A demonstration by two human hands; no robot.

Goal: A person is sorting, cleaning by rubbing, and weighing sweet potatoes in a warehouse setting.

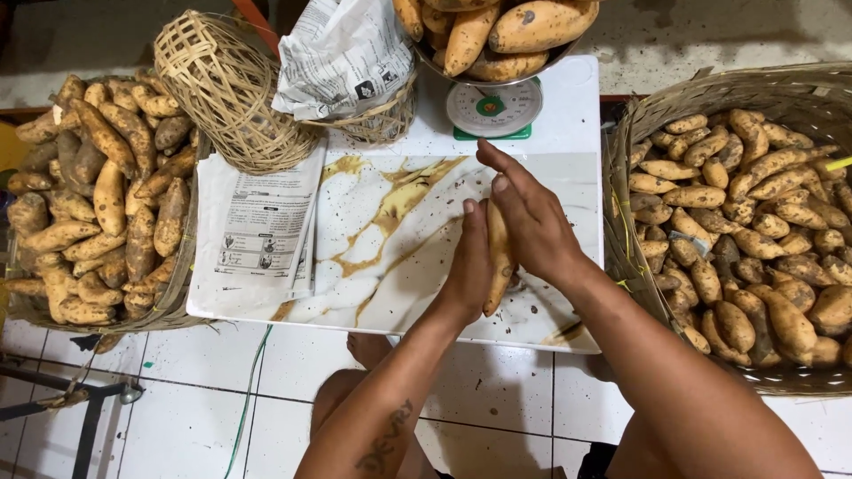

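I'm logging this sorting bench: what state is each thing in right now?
sweet potato: pressed between both hands
left hand: closed on it
right hand: closed on it
scale bowl: heaped full
left basket: full
right basket: full
woven cage: tipped over, empty

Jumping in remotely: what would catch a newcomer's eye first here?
Both hands, the left hand and right hand, press around one sweet potato over the marbled board at centre. Heaped baskets of sweet potatoes flank it, left basket and right basket; a loaded scale stands behind.
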